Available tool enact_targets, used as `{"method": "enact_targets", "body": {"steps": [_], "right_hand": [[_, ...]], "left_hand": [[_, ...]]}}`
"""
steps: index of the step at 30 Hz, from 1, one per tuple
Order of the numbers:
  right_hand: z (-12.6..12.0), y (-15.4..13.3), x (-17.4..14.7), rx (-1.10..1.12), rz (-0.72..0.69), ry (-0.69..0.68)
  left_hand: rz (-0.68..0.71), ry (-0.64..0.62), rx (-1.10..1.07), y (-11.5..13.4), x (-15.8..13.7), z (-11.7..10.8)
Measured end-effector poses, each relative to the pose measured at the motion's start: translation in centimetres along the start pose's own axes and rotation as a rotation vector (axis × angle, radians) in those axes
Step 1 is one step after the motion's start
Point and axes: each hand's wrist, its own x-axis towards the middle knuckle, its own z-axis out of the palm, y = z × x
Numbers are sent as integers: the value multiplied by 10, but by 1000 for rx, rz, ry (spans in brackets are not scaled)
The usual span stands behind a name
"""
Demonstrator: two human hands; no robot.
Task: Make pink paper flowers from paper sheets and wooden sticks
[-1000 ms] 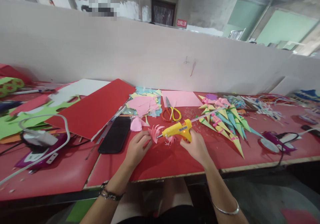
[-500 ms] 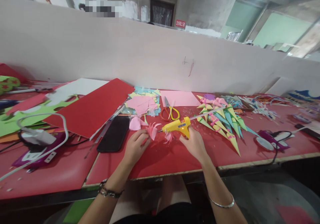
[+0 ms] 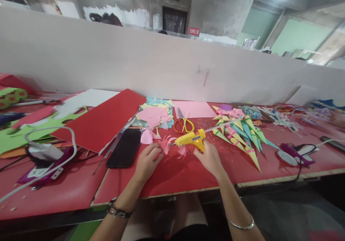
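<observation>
My right hand (image 3: pixel 207 156) is wrapped round the handle of a yellow hot glue gun (image 3: pixel 190 139), whose clear glue stick (image 3: pixel 222 125) pokes out at the back. Its nozzle points left, close to a fringed pink foam piece (image 3: pixel 165 144) with curled strips. My left hand (image 3: pixel 148 161) pinches that piece between thumb and fingers. Below the gun's front, a second fringed pink piece (image 3: pixel 182 151) lies over the red table (image 3: pixel 172 180). A rounded pink foam scrap (image 3: pixel 147 137) rests just beyond my left hand.
Scissors (image 3: pixel 183 125) lie behind the gun. A black phone (image 3: pixel 124 148) is left of my left hand. Pastel foam cones (image 3: pixel 242 131) are heaped at the right. Power strips (image 3: pixel 50 163) with cables, a red sheet (image 3: pixel 101 120) and foam scraps (image 3: pixel 155 115) lie around. A white partition (image 3: pixel 151 65) stands behind.
The view has tipped up slightly, so the table sits lower in it. Both hands keep their holds, with the nozzle still by the pink piece.
</observation>
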Motion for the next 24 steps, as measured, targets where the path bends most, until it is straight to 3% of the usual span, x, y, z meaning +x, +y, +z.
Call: {"method": "enact_targets", "body": {"steps": [11,17,24], "right_hand": [[10,-2,11,-162,74,-35],[15,36,6,-124,257,201],[19,62,-5,-209,340,209]], "left_hand": [[-35,16,29,-2,-1,0],[-69,-23,27,-7,-1,4],[-119,-5,52,-10,1,3]]}}
